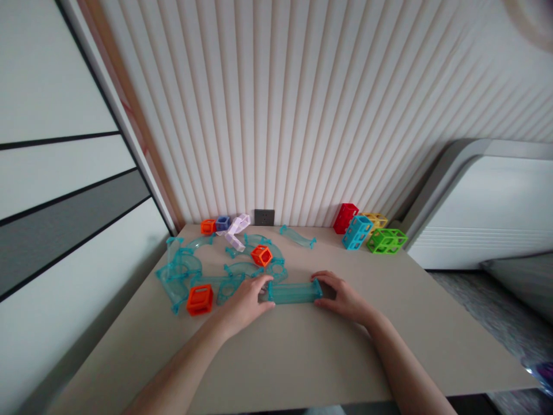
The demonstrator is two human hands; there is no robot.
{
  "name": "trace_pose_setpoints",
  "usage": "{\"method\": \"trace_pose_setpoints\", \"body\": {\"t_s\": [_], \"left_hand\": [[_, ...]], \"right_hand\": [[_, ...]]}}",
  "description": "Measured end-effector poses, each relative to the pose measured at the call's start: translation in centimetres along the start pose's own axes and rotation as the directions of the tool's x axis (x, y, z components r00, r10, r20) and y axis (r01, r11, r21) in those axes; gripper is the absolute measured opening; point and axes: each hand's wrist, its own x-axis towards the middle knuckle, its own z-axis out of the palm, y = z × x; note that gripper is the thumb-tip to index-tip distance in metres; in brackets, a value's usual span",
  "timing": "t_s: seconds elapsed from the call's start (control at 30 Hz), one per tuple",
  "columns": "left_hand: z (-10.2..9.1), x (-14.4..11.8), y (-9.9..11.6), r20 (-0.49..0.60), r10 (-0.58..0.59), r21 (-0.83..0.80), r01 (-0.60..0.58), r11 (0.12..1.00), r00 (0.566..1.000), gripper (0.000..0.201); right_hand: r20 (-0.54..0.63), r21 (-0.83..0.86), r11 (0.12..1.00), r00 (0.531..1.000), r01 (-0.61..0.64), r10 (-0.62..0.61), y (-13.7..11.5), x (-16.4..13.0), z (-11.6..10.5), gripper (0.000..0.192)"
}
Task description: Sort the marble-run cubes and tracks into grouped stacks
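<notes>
A straight, see-through teal track piece [295, 293] lies crosswise on the table between my hands. My left hand [247, 301] grips its left end, thumb in front and fingers behind. The right end is pinched the same way by my right hand [341, 297]. Behind and to the left spreads a loose group of teal track pieces, some curved, among them a ring-shaped one [277, 270] just beyond my left fingers. An orange cube frame [261, 255] rests on a curved piece. Another orange cube [200, 300] sits left of my left hand.
Against the ribbed wall at the back right stand red [345, 218], blue [358, 232], yellow and green block frames [387, 241]. A lilac branching piece [235, 231] and small orange and purple cubes are at the back left. One curved teal track [298, 237] lies near the wall.
</notes>
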Motion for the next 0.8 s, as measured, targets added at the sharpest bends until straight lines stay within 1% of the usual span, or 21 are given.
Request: {"method": "trace_pose_setpoints", "body": {"t_s": [0.3,0.47,0.67,0.8], "left_hand": [[0.14,0.18,-0.29,0.008,-0.004,-0.003,0.004,1.000,1.000,0.055],[0.15,0.20,-0.42,0.012,-0.026,-0.009,0.026,1.000,1.000,0.057],[-0.23,0.08,0.13,0.028,-0.076,-0.048,0.077,0.996,0.997,0.055],[-0.30,0.02,0.26,0.007,-0.067,-0.063,0.067,0.996,0.998,0.055]], "right_hand": [[0.004,0.015,1.000,1.000,-0.004,0.004,0.02,0.03,0.09,0.049],[0.035,0.007,1.000,0.999,-0.020,0.019,-0.08,-0.03,-0.08,0.053],[0.040,0.011,1.000,0.999,-0.024,0.024,-0.23,0.01,-0.18,0.054],[0.046,0.008,1.000,0.999,-0.008,0.008,-0.33,0.05,-0.17,0.051]]}}
